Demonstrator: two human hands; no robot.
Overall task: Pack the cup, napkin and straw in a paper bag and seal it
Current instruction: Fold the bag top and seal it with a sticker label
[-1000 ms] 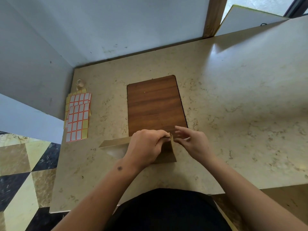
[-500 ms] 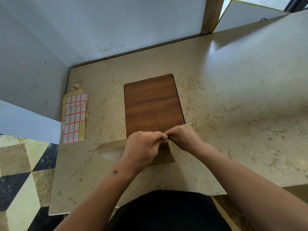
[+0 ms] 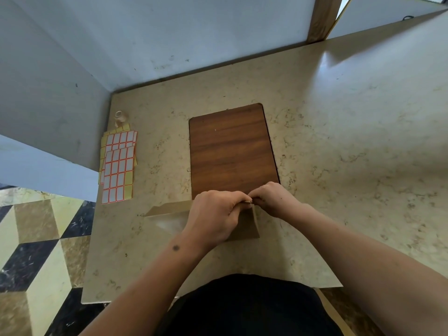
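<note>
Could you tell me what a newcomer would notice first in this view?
Both hands meet at the near edge of the table: the left hand and right hand pinch the folded top of a brown paper bag. Behind them lies a dark wooden board, with sticker sheets at the far left.

The bag [image 3: 244,226] is plain kraft brown, with a paler, glossy patch on its left part. The board [image 3: 230,151] is dark reddish brown with wood grain running across. The counter [image 3: 339,141] is beige marble with faint brown veining. The label sheets [image 3: 118,166] are yellow, carrying a grid of white labels edged in orange-red. The floor [image 3: 36,251] is tiled in black, cream and tan marble triangles. The wall [image 3: 145,32] is pale grey-white with dark scuffs. The garment [image 3: 247,309] is black.
</note>
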